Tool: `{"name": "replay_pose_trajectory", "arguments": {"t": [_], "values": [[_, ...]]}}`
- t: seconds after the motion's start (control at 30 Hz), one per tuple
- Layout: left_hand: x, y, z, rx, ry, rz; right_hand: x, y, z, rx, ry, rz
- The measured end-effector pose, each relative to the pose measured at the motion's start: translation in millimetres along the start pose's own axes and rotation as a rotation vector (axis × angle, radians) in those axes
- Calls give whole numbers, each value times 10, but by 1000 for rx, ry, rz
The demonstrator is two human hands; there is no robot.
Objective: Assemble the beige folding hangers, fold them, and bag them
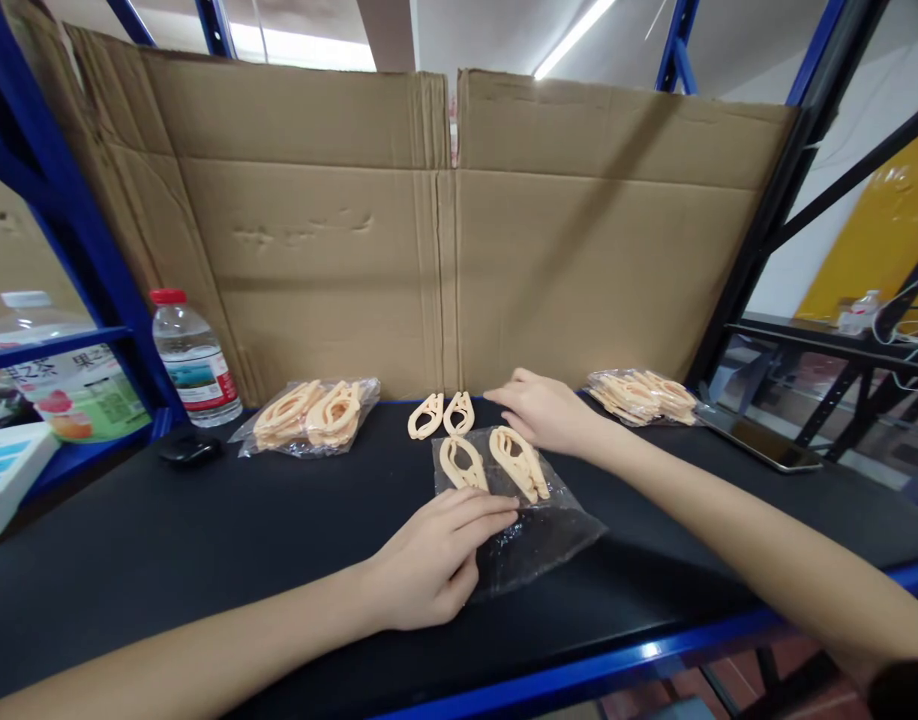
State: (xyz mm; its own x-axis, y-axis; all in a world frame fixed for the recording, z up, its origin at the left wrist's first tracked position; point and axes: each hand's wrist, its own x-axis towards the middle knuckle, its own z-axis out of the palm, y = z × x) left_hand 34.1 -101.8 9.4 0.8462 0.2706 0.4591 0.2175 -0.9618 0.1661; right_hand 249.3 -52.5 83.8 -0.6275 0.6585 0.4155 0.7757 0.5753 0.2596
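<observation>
A clear plastic bag (pixel 538 545) lies flat on the black table, with two beige plastic folding hangers (pixel 519 465) in its far part. My left hand (pixel 440 555) rests on the bag's near left portion, fingers stretched across it by the lower ends of the hangers. Beyond the bag, two loose beige folding hangers (pixel 459 413) lie side by side. My right hand (pixel 545 410) hovers just right of this loose pair, index finger extended toward it and the other fingers partly curled. Nothing shows in its grasp.
Filled bags of hangers lie at the left (pixel 309 415) and right (pixel 643 395). A red-capped water bottle (pixel 196 360), a black mouse (pixel 189 448) and a phone (pixel 763 440) sit farther out. A cardboard wall (pixel 316 240) closes off the back.
</observation>
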Motion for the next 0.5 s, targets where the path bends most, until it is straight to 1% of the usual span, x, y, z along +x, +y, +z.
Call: {"name": "replay_pose_trajectory", "arguments": {"t": [0.07,0.1,0.17,0.23,0.3,0.37,0.43,0.5], "values": [[-4,8,0,7,17,4,265,206,309,-19,-140,-105],[-5,13,-1,9,24,8,380,276,469,-15,-178,-143],[-10,21,-3,9,31,17,569,352,745,-12,-205,-173],[-15,22,-5,8,37,26,702,374,932,-6,-215,-183],[-22,15,-7,7,49,37,777,390,1028,5,-213,-174],[-27,6,-8,5,61,46,790,437,1060,23,-208,-157],[-30,-1,-7,-1,56,48,739,527,1054,56,-224,-143],[-31,-4,-6,-3,43,42,628,649,1033,107,-254,-125]]}}
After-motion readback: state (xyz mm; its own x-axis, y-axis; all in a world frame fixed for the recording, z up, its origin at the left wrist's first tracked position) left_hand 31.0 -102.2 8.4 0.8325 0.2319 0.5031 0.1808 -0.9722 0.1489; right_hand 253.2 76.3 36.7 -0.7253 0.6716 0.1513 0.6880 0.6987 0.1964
